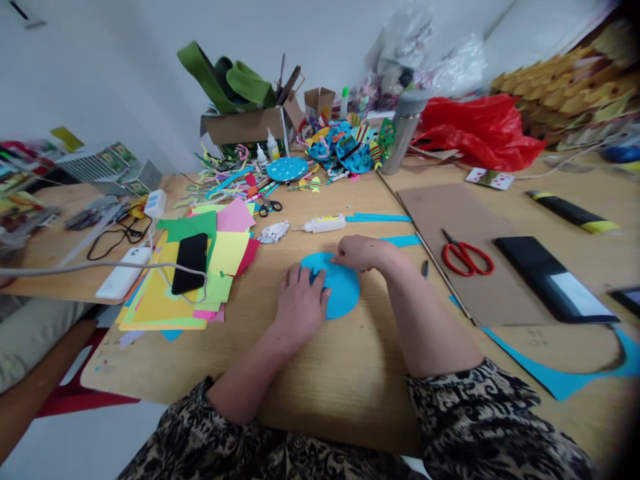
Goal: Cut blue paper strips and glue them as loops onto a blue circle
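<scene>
A round blue paper disc (pixel 344 293) lies on the wooden table in front of me. My left hand (pixel 301 297) rests flat on its left side, fingers spread and pointing away from me. At the disc's upper edge, my right hand (pixel 357 253) is curled with its fingertips pressed down on the paper; whether anything small is between them is hidden. Just beyond lies a glue bottle (pixel 324 223) on its side, nozzle to the left. Blue paper strips (pixel 379 218) are to the right of it. A patterned paper cutout (pixel 275 232) sits left of the nozzle.
Coloured paper sheets (pixel 167 303) carry a black phone (pixel 190 263) on the left. Red-handled scissors (pixel 465 257) and a dark phone-like device (pixel 553 280) lie on brown cardboard (pixel 435 213). Behind stand a steel bottle (pixel 403 133) and a craft pile (pixel 345 150). Another person's arm (pixel 45 387) shows at left.
</scene>
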`<state>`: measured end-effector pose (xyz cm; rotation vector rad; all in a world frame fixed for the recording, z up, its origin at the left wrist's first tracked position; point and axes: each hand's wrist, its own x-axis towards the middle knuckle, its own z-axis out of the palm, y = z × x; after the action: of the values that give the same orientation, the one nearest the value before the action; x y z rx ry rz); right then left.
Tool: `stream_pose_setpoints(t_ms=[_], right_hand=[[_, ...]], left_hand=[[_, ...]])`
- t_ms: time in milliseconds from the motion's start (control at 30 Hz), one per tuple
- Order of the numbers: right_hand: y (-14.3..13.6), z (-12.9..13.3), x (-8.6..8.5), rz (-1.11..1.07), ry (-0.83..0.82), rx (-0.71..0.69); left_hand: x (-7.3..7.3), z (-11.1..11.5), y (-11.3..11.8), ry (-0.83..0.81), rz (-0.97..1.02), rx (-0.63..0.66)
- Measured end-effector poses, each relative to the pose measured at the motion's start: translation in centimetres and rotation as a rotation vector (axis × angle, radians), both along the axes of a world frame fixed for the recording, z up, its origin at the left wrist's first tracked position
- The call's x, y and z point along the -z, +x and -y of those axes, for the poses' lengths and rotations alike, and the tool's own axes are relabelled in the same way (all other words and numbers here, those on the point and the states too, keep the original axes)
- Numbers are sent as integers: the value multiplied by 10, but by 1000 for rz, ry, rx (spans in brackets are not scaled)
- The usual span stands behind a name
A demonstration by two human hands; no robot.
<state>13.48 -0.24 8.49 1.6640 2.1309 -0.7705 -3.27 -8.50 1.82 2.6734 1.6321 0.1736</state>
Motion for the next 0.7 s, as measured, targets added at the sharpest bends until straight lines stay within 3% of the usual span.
stream_pose_setpoints(t_ms=[700], right_hand=[[1,1,1,-16,-2,-63]], left_hand=[[0,1,0,-3,5,10]])
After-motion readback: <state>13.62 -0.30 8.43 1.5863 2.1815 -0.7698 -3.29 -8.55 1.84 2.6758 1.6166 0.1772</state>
